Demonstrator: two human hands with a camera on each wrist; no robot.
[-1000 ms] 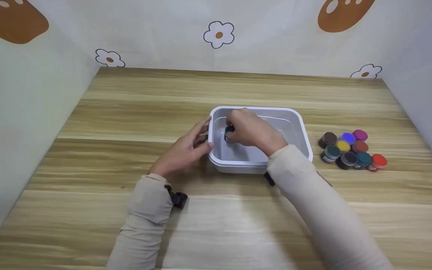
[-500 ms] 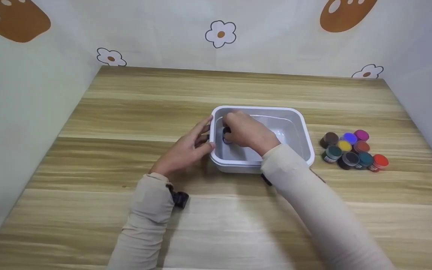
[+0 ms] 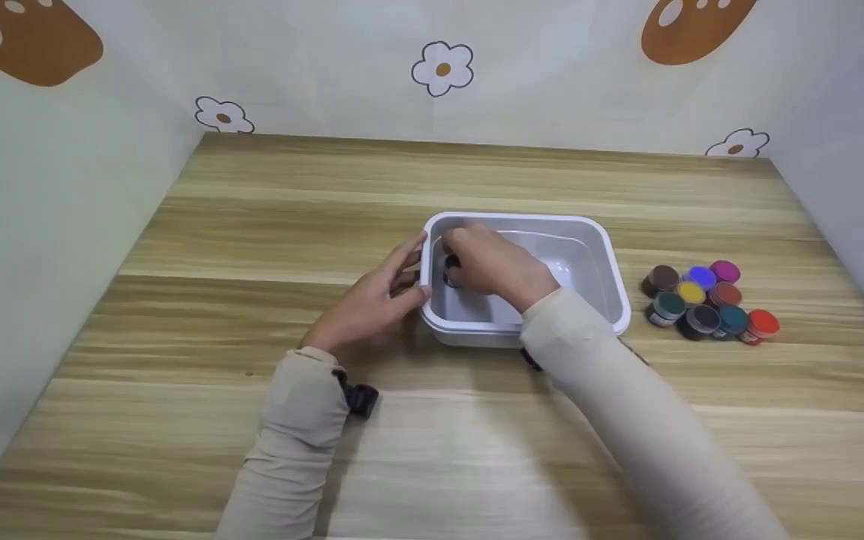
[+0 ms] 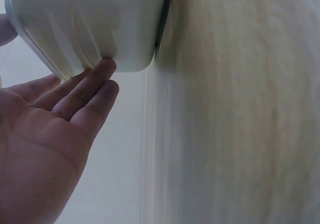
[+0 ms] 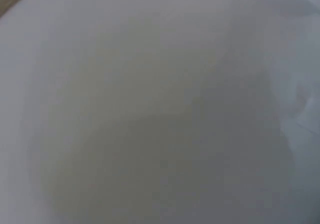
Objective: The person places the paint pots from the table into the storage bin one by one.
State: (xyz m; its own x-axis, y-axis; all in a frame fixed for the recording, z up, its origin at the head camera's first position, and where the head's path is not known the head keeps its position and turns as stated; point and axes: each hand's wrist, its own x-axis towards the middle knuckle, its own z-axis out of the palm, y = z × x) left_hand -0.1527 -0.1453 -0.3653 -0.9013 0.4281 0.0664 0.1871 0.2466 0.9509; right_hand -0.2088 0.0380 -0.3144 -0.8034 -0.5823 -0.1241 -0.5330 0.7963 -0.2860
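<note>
A white rectangular plastic basin [image 3: 526, 327] stands on the wooden table. My left hand [image 3: 364, 301] touches its left end with fairly straight fingers, the thumb near the rim. In the left wrist view, fingertips of the left hand [image 4: 55, 119] press against the basin's outer wall [image 4: 120, 29]. My right hand [image 3: 496, 262] reaches down inside the basin's left part and pinches a small dark paint jar [image 3: 451, 271], mostly hidden by the fingers. The right wrist view is blurred and filled by a pale surface, likely the basin wall; no hand is visible there.
Right of the basin, several small paint jars stand close together, among them a brown one [image 3: 661, 280], a yellow one [image 3: 691, 292], a magenta one [image 3: 724, 271] and a red one [image 3: 760, 325]. A patterned wall [image 3: 342, 75] bounds the table's back, with walls at both sides.
My right hand has shifted slightly left and lower in the basin with the dark paint jar. The left hand stays against the basin's end.
</note>
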